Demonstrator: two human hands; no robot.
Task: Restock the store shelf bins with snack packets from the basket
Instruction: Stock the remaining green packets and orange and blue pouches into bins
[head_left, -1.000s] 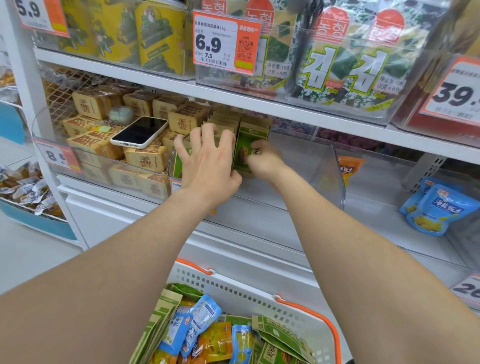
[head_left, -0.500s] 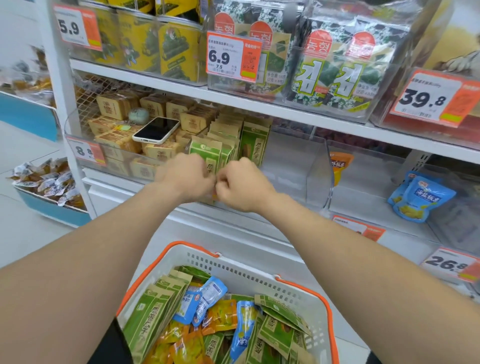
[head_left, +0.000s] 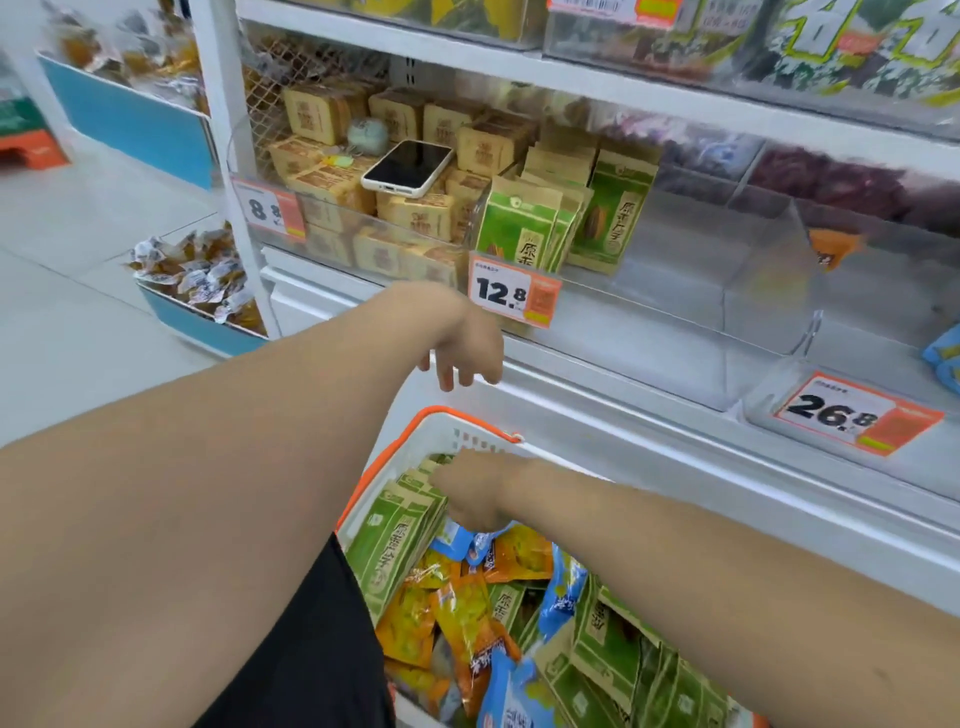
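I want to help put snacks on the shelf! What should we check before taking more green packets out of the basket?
1. Green packets left in the basket: ok, a stack stands at its left side.
2. Room in the bin: ok, there is space beside the shelved row.
3. Right hand on the stack: ok; grip cannot tell, fingers hidden.
4. Left hand free: ok, holds nothing.
5. Phone out of the way: ok, it lies on the next bin's packets.

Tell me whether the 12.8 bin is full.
Not full: green packets stand only at the left end of the clear bin; the rest is bare.
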